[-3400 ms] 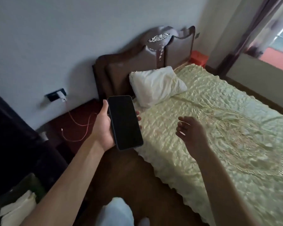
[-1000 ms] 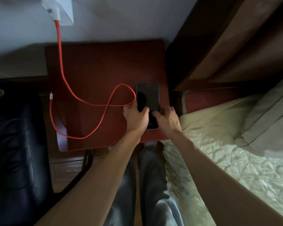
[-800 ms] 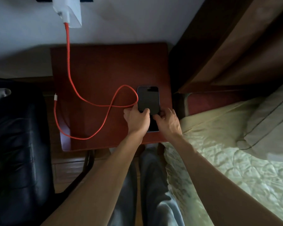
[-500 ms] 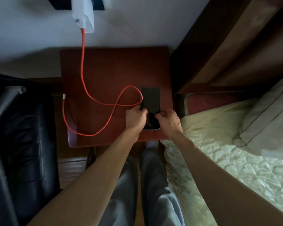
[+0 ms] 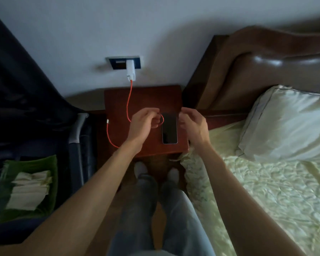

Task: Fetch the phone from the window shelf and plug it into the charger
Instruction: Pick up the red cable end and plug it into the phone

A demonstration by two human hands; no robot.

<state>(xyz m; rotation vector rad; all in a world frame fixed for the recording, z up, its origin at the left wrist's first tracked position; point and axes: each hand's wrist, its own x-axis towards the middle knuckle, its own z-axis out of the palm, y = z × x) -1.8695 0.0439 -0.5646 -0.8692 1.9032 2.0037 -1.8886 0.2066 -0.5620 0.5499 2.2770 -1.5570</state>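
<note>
Left hand (image 5: 143, 124): curled around red cable (image 5: 128, 102).
Right hand (image 5: 193, 124): half open, holding nothing.
Phone (image 5: 169, 128): between hands, flat on counter (image 5: 148, 97).

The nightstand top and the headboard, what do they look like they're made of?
Nightstand: likely reddish-brown wood or veneer with a smooth, low-sheen finish; no grain is visible in this dim light. Headboard: apparently padded brown leather or vinyl, judging by glossy highlights on its rounded contours.
</note>
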